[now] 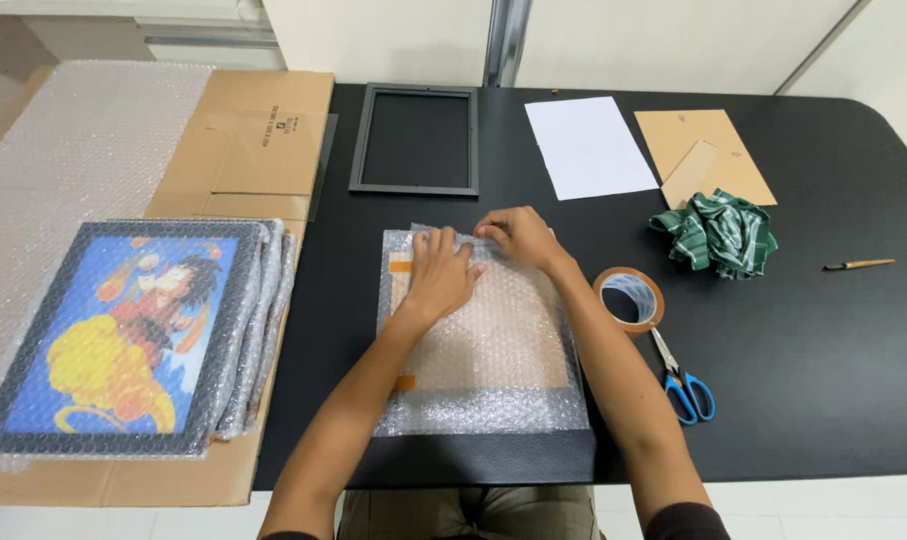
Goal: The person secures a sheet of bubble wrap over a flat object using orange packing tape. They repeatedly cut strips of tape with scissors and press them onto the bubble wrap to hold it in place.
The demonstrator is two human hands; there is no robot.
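Observation:
A flat bubble-wrapped parcel (494, 350) with a brown cardboard back lies on the black table (814, 340) in front of me. My left hand (440, 272) presses flat on the parcel's upper left part, fingers spread. My right hand (515, 236) rests at the parcel's top edge, fingertips pinching or pressing the bubble wrap there. Orange-brown tape strips show at the parcel's left edge.
An empty black frame (415, 140) lies beyond the parcel. White paper (588, 146), brown card pieces (704, 155) and a green striped cloth (718, 231) lie at the right. A tape roll (630, 297), blue-handled scissors (682, 380), a paintbrush (859, 264). Wrapped pictures (124, 335) stack on cardboard at the left.

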